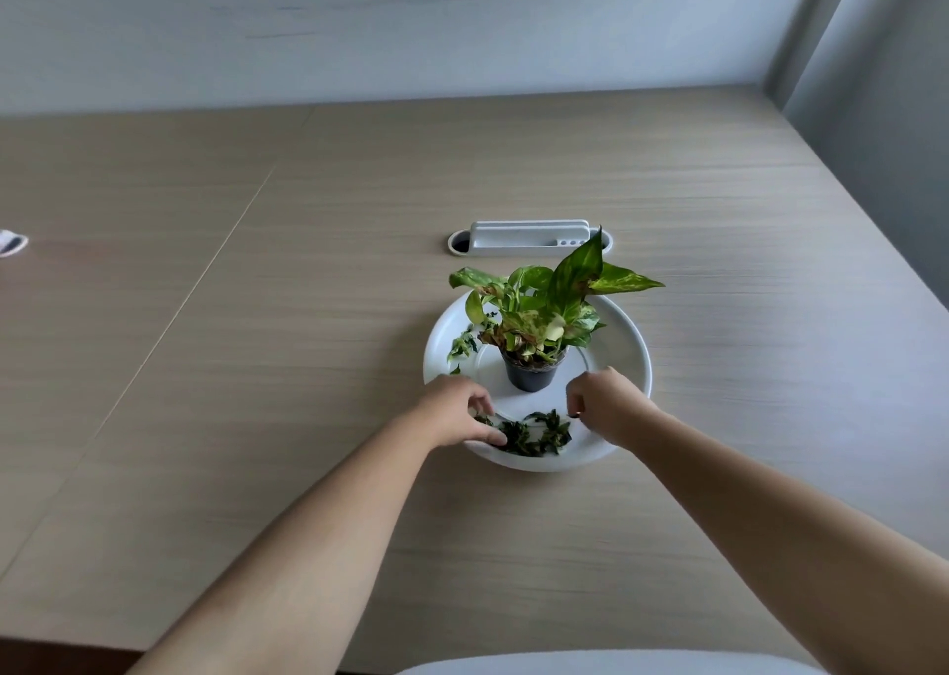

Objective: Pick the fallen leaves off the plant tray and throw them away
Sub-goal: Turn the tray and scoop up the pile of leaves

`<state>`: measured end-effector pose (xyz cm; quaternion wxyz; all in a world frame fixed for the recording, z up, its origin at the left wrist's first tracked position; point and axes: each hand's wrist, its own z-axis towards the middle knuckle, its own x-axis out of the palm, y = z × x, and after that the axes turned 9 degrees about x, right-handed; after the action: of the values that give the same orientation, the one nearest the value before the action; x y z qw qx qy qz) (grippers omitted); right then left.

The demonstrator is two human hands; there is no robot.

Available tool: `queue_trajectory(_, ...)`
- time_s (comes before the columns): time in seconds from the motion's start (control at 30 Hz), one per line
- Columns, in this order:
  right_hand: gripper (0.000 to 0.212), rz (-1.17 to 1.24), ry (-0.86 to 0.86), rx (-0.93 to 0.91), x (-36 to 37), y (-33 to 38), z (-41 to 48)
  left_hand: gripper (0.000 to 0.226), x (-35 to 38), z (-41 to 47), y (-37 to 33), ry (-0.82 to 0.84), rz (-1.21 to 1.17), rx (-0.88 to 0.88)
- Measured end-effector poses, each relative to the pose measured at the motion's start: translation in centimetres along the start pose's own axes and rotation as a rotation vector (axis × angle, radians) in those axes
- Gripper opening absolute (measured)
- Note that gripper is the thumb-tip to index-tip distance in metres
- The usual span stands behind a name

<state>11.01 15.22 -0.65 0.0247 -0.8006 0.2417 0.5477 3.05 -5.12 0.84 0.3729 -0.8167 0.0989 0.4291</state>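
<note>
A round white plant tray (624,338) lies on the wooden table, with a small potted plant (531,374) in a black pot at its middle. A heap of dark fallen leaves (539,435) lies in the tray's near part. More fallen leaves (464,346) lie at the tray's left side. My left hand (457,412) rests on the tray's near-left rim, its fingers curled onto the left end of the heap. Over the tray's near-right part, my right hand (608,405) has its fingertips pinched together just above the right end of the heap; whether it holds a leaf is unclear.
A white desk cable grommet box (529,240) sits in the table behind the tray. A small white object (11,243) lies at the far left edge. The wall runs along the table's back, and a white seat edge (590,664) shows at the bottom.
</note>
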Motion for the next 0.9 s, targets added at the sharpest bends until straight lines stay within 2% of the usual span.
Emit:
queue_trajectory(0.17, 0.024, 0.047, 0.009, -0.089, 0.4, 0.8, -0.9, 0.047, 1.4, 1.2, -1.8, 0.02, 0.138, 0.042)
queue_trajectory(0.27, 0.037, 0.043, 0.028, -0.085, 0.9, 1.0, -1.2, 0.047, 2.4, 1.5, -2.2, 0.021, 0.193, 0.055)
queue_trajectory(0.33, 0.044, 0.016, 0.042, -0.065, 1.5, 1.3, -1.3, 0.039, 2.9, 1.6, -2.1, 0.007, 0.219, 0.068)
queue_trajectory(0.4, 0.037, -0.004, 0.026, -0.055, 2.2, 1.6, -1.2, 0.025, 3.2, 1.6, -1.9, -0.006, 0.233, 0.073)
queue_trajectory(0.5, 0.022, 0.027, -0.008, -0.052, 2.6, 1.7, -1.2, 0.021, 3.5, 1.7, -1.4, -0.03, 0.194, 0.07)
queue_trajectory(0.73, 0.021, 0.159, -0.027, 0.011, 2.7, 1.6, -1.4, 0.021, 3.6, 1.7, -0.8, -0.077, 0.043, 0.062)
queue_trajectory(0.9, 0.015, 0.323, -0.106, 0.071, 0.8, 1.7, -2.3, 0.015, 1.5, 1.2, -0.4, -0.207, -0.097, 0.051)
